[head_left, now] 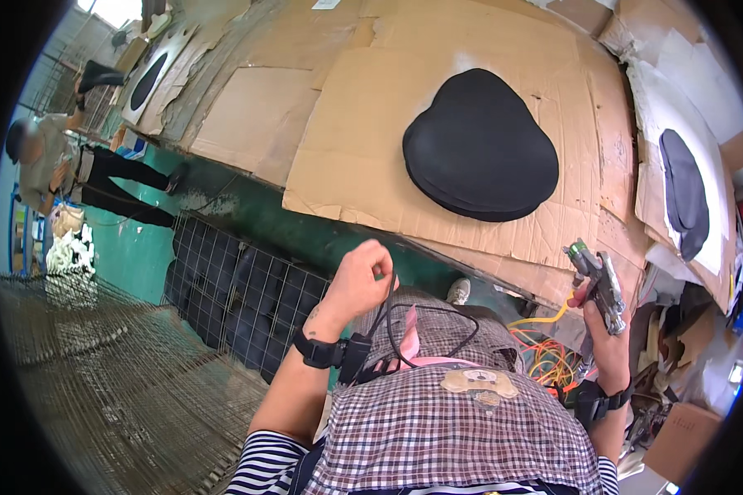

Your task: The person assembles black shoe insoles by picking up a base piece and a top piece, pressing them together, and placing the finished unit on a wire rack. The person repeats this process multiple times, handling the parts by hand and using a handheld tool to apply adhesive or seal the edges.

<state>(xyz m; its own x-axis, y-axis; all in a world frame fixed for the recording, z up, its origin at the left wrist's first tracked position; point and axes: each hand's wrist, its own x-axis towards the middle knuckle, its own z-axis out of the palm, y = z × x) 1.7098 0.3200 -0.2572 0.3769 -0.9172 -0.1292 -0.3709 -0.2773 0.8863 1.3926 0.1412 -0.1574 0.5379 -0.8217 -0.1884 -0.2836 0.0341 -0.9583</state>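
My right hand [609, 351] is wrapped round a metal spray gun [607, 289], its nozzle end pointing up and away from me. A yellow hose [545, 319] runs close by it. In front of my apron, my left hand [362, 276] is raised with its fingers curled in; whether they hold anything is hidden. A black cable [388, 318] passes just beside those fingers. Neither hand touches the black, rounded three-lobed cushion [480, 148], which lies on a cardboard-covered table [347, 157] beyond them. It looks like two layers stacked.
At the right, another black pad [683, 190] rests on a white sheet. Below the table's left part stands a wire cage [248, 297] of dark cushions. Tangled orange hoses [553, 363] lie near my right forearm. Another person [54, 169] stands far left; wire mesh [115, 388] spreads at lower left.
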